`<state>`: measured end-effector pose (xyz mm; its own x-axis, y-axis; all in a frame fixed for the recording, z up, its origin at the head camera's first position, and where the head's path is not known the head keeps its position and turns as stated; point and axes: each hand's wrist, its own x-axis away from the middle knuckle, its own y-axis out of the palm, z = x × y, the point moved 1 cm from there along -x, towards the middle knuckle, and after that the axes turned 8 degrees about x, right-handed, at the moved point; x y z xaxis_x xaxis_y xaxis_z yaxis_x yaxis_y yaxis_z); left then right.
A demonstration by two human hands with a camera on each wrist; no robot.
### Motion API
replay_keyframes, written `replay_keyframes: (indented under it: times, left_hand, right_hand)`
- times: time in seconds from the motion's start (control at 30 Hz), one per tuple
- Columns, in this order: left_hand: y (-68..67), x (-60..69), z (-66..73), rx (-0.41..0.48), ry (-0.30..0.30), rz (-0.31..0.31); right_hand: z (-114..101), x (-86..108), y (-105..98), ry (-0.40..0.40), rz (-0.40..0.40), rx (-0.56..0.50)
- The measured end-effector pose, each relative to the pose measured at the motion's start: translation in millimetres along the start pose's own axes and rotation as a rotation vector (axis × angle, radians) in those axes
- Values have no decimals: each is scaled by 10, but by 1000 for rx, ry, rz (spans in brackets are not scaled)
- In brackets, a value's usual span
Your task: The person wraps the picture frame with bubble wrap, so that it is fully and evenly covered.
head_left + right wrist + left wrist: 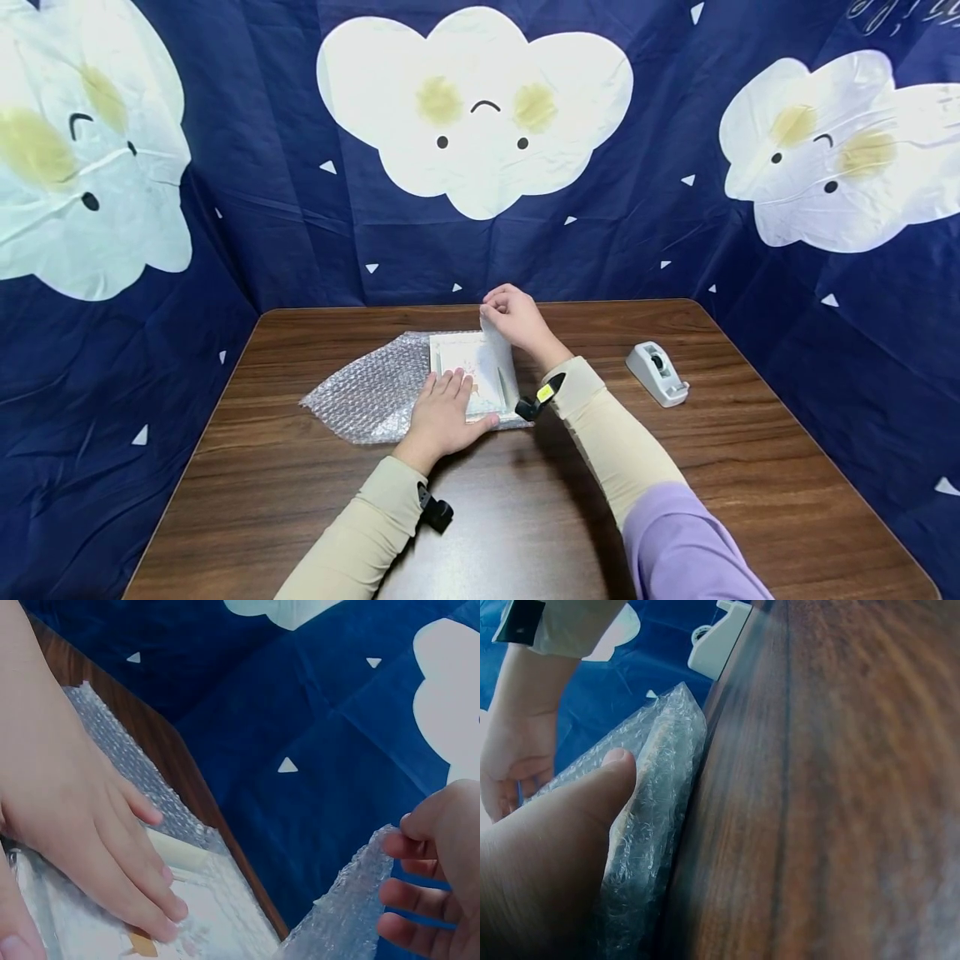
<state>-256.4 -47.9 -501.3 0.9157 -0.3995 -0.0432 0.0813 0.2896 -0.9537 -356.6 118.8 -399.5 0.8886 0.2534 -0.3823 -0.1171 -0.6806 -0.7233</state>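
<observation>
A light picture frame (453,351) lies on a sheet of bubble wrap (375,392), which spreads out to its left. My left hand (442,421) rests on the frame with fingers straight, its thumb along the near edge. At the far right corner my right hand (519,321) pinches the raised edge of the wrap between thumb and fingers. In the right wrist view the lifted bubble wrap (341,907) hangs from the right hand's fingertips (401,840). The left wrist view shows the left thumb (615,776) against the wrapped edge.
A white tape dispenser (657,373) stands on the brown wooden table (750,467), right of my right arm. Behind the table and at both sides hangs a dark blue cloth (420,258) with white clouds and small triangles.
</observation>
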Motion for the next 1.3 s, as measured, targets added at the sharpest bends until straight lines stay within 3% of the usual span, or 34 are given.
replay_keyframes:
  times: [0.2,0.5,0.97,1.3]
  left_hand:
    - [2,-4,-5,-11,8,4]
    - [11,-1,-3,-14,15,19]
    - [8,22,-23,-28,62,43]
    - [23,37,-29,-1,77,64]
  right_hand:
    - [-30,-54,118,3,-52,31]
    - [0,-84,381,49,-156,-17]
    - [18,-79,667,65,-226,196]
    - [117,-78,765,67,-267,161]
